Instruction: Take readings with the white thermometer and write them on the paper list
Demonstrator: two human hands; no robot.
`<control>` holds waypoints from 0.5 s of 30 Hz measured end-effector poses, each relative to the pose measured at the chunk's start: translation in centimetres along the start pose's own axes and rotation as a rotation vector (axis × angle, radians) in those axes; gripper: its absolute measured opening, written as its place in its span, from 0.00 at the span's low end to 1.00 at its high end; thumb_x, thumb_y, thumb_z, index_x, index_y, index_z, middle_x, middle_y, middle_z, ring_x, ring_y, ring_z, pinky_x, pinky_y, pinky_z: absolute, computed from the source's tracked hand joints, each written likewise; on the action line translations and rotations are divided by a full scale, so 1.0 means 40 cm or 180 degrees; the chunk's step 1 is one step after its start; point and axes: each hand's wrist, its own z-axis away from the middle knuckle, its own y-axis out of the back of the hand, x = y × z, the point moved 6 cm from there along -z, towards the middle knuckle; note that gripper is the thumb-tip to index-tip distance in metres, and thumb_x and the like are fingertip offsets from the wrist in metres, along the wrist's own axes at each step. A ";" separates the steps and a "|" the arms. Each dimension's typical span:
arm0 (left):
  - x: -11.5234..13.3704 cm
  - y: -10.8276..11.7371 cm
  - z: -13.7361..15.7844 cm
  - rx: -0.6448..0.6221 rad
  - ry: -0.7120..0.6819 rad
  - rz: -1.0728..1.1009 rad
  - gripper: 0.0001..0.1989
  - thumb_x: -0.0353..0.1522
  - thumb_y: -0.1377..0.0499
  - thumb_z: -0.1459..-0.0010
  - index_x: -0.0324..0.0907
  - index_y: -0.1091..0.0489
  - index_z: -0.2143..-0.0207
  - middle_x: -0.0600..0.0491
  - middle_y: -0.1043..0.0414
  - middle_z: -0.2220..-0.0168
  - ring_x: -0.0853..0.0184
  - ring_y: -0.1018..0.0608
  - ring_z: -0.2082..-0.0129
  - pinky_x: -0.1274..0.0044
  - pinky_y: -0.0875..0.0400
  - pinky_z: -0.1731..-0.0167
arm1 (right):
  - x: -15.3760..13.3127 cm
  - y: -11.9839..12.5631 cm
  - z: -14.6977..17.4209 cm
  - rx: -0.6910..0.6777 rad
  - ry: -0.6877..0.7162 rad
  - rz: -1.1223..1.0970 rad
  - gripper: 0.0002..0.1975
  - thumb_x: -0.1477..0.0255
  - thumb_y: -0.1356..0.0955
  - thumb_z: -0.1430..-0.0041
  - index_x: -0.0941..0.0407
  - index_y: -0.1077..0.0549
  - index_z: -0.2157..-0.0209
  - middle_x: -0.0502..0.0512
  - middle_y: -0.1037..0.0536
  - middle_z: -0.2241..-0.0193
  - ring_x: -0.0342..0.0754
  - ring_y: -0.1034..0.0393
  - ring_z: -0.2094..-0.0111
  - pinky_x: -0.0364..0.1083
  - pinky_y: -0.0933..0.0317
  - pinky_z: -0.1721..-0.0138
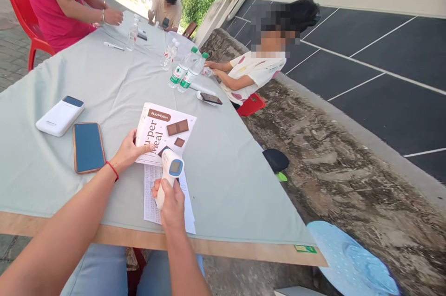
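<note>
My left hand (131,152) is closed on the left side of a white and brown box (177,117) printed "NutriMotion", its thumb across the front. In my right hand (173,203) is a white infrared thermometer (170,166) with a blue-rimmed screen facing me, its front end close to the lower part of the box. I cannot tell whether the two touch. Printed paper sheets (151,200) lie on the table beneath my right hand. To the left of my left hand rests a phone (88,147) in an orange-brown case, beside a white power bank (60,115).
A grey cloth covers the table (226,184). Farther up stand green-capped water bottles (188,73), smaller bottles (169,56) and another phone (211,98). A person in pink (57,3) and two other people are around the table. A light-blue dotted hat (351,259) is at lower right.
</note>
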 end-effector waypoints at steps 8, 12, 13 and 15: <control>-0.001 0.006 -0.005 -0.0081 -0.0093 -0.0188 0.40 0.45 0.29 0.58 0.37 0.40 0.47 0.43 0.33 0.47 0.55 0.29 0.47 0.64 0.33 0.48 | -0.019 -0.012 0.002 -0.0006 -0.0337 -0.0353 0.22 0.52 0.30 0.51 0.56 0.35 0.69 0.46 0.36 0.78 0.41 0.43 0.78 0.42 0.46 0.75; -0.003 0.005 -0.005 -0.0102 -0.0089 -0.0192 0.41 0.45 0.29 0.58 0.37 0.40 0.47 0.44 0.33 0.47 0.55 0.29 0.47 0.64 0.33 0.48 | -0.017 -0.013 0.001 -0.0031 -0.0366 -0.0461 0.25 0.52 0.29 0.51 0.56 0.35 0.61 0.45 0.36 0.78 0.41 0.44 0.78 0.42 0.47 0.74; -0.003 0.005 -0.005 -0.0104 -0.0099 -0.0192 0.41 0.45 0.29 0.59 0.37 0.40 0.47 0.44 0.33 0.46 0.55 0.29 0.47 0.64 0.33 0.48 | -0.017 -0.012 0.001 -0.0032 -0.0360 -0.0479 0.25 0.52 0.29 0.51 0.57 0.35 0.60 0.45 0.36 0.78 0.41 0.44 0.78 0.42 0.47 0.74; -0.003 0.005 -0.006 -0.0104 -0.0128 -0.0177 0.41 0.45 0.29 0.58 0.37 0.40 0.47 0.44 0.33 0.46 0.55 0.29 0.46 0.64 0.33 0.48 | -0.016 -0.011 0.002 -0.0025 -0.0350 -0.0494 0.26 0.52 0.29 0.51 0.57 0.34 0.59 0.45 0.36 0.78 0.41 0.44 0.78 0.42 0.47 0.74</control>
